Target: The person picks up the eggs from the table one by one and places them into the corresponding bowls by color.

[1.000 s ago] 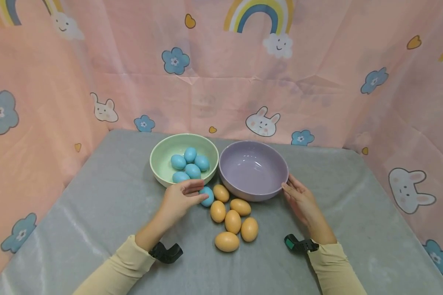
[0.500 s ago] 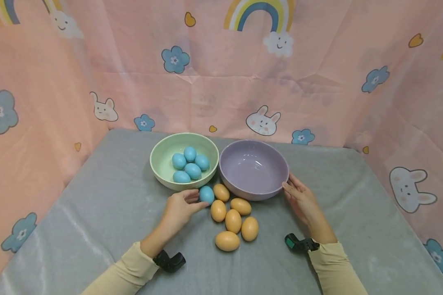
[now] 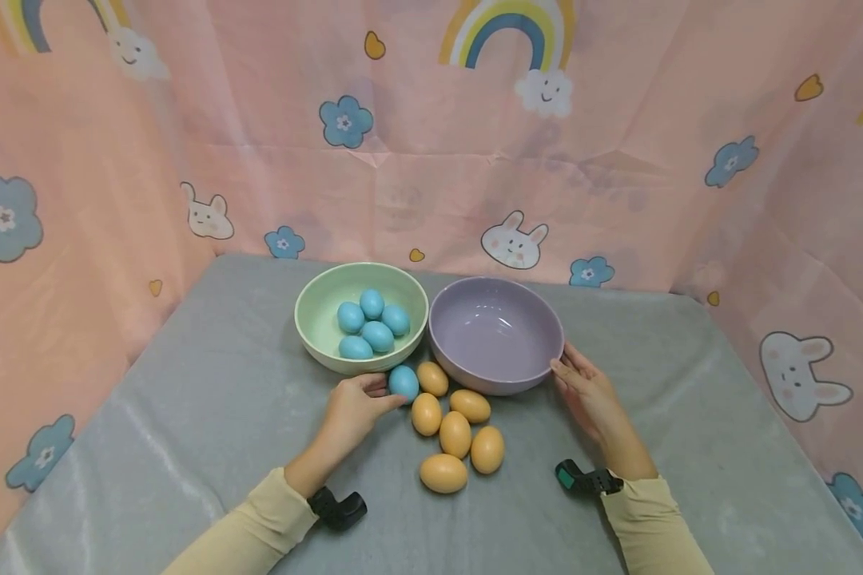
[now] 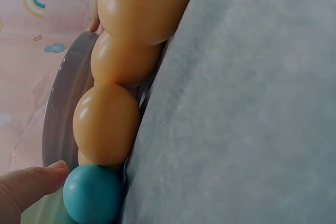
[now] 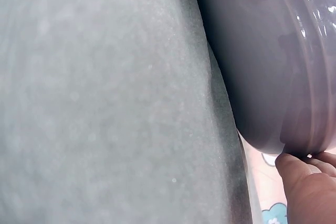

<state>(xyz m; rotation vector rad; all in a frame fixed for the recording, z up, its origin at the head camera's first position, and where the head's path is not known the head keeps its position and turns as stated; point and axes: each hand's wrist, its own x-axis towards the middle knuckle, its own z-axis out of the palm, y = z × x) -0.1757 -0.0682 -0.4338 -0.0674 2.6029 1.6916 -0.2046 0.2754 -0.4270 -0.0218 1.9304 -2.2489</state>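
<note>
In the head view, the blue egg (image 3: 405, 383) is lying on the worktop (image 3: 223, 423), just in front of the green bowl (image 3: 316, 319), its long axis seemingly pointing away toward the bowl. The left hand (image 3: 352, 413), much the nearer, is curving round it from the left; whether it is pinching, I cannot tell. The right hand (image 3: 593, 399) is resting loosely against the purple bowl (image 3: 496, 339).

In the left wrist view, one digit (image 4: 42, 179) is ending right beside the egg.

In the right wrist view, the right hand is touching the purple bowl's outside.
</note>
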